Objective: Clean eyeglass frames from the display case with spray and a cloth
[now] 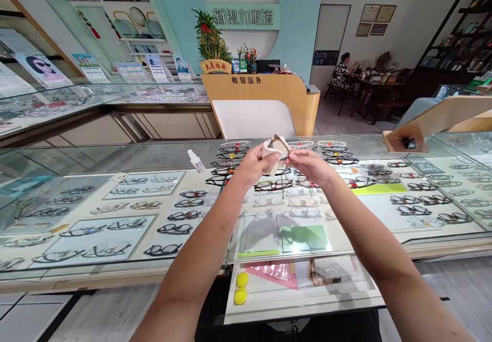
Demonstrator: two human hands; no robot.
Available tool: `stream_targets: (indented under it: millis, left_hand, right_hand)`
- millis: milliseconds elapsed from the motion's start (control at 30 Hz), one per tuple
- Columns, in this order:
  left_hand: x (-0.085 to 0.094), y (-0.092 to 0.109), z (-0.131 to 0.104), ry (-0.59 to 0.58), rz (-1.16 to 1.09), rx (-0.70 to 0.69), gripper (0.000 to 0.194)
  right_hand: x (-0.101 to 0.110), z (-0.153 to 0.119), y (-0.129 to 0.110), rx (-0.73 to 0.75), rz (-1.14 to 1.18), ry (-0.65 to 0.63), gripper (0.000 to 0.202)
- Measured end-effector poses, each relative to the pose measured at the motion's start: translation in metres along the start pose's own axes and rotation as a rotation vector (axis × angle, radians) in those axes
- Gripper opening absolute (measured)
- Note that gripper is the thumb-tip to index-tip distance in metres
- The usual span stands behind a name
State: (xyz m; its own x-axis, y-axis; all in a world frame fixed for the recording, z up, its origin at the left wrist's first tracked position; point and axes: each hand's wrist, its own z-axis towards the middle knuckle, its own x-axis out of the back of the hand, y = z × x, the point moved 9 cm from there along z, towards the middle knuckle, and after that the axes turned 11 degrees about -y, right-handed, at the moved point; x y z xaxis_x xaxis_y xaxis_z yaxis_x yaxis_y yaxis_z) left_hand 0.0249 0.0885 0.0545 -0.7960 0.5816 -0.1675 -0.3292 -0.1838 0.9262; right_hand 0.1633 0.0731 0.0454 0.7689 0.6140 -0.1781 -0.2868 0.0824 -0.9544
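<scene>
Above the glass counter, my left hand [254, 165] is closed on a pale cloth [272, 153], which wraps part of a pair of glasses [283, 142]. My right hand [310, 166] pinches the same glasses at their right side, close to the cloth. Under and around both hands, rows of eyeglass frames [273, 185] lie on the counter. To the left of my left hand, a small white spray bottle [196, 161] stands on the glass.
Below the glass counter [126, 149], an open drawer [307, 311] holds yellow round items [241, 287] and plastic packets [332, 269]. A wooden-framed mirror [442, 119] stands at right. Beyond are a reception desk [261, 88] and a seated person [340, 73].
</scene>
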Motion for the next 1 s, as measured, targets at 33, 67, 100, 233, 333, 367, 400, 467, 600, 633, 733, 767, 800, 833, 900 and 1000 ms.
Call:
stream_targets:
  millis: [33,67,100,233,333,367,400,467,600,633,733,767,800,833,900,1000]
  left_hand:
    - [-0.001,0.001,-0.001,0.009,0.015,-0.008,0.065]
    - [-0.002,0.002,-0.002,0.028,0.032,-0.017,0.068]
    - [-0.002,0.003,-0.003,0.053,0.049,-0.027,0.068]
    - [0.001,0.005,-0.007,0.181,0.1,-0.089,0.059]
    - [0.008,0.005,-0.008,0.233,0.115,-0.131,0.063]
    - [0.01,0.004,-0.007,0.227,0.107,-0.125,0.066]
    - [0.012,0.002,-0.005,0.209,0.097,-0.11,0.069]
    - [0.01,0.0,-0.002,0.131,0.084,-0.06,0.068]
    - [0.001,0.005,-0.002,0.057,0.106,-0.025,0.068]
    - [0.002,0.008,-0.004,0.091,0.115,-0.037,0.067]
    - [0.007,0.015,-0.011,0.236,0.155,-0.092,0.063]
    - [0.008,0.015,-0.013,0.27,0.166,-0.109,0.063]
    - [0.009,0.014,-0.013,0.285,0.164,-0.119,0.063]
    - [0.009,0.011,-0.012,0.284,0.145,-0.12,0.065]
    - [0.009,0.002,-0.008,0.261,0.071,-0.103,0.069]
    - [0.011,-0.006,-0.003,0.256,-0.039,-0.087,0.073]
  right_hand:
    - [0.0,0.001,0.003,-0.006,0.029,0.006,0.037]
    - [-0.003,0.002,0.006,-0.01,0.056,0.003,0.038]
    - [-0.007,0.003,0.009,-0.013,0.075,-0.009,0.04]
    - [-0.026,0.005,0.015,-0.012,0.057,-0.074,0.043]
    - [-0.028,0.005,0.013,0.001,0.028,-0.086,0.041]
    - [-0.026,0.004,0.012,0.005,0.036,-0.08,0.04]
    - [-0.022,0.004,0.011,0.009,0.054,-0.067,0.039]
    - [-0.013,0.004,0.011,0.007,0.098,-0.03,0.039]
    - [-0.011,0.005,0.02,-0.03,0.152,0.002,0.043]
    - [-0.015,0.005,0.022,-0.038,0.158,-0.007,0.043]
    - [-0.026,0.007,0.028,-0.047,0.16,-0.036,0.044]
    - [-0.028,0.007,0.028,-0.043,0.157,-0.037,0.043]
    - [-0.028,0.007,0.028,-0.035,0.154,-0.033,0.042]
    - [-0.027,0.006,0.027,-0.026,0.152,-0.024,0.041]
    - [-0.021,0.005,0.025,-0.007,0.154,0.001,0.041]
    - [-0.014,0.004,0.023,-0.003,0.168,0.025,0.041]
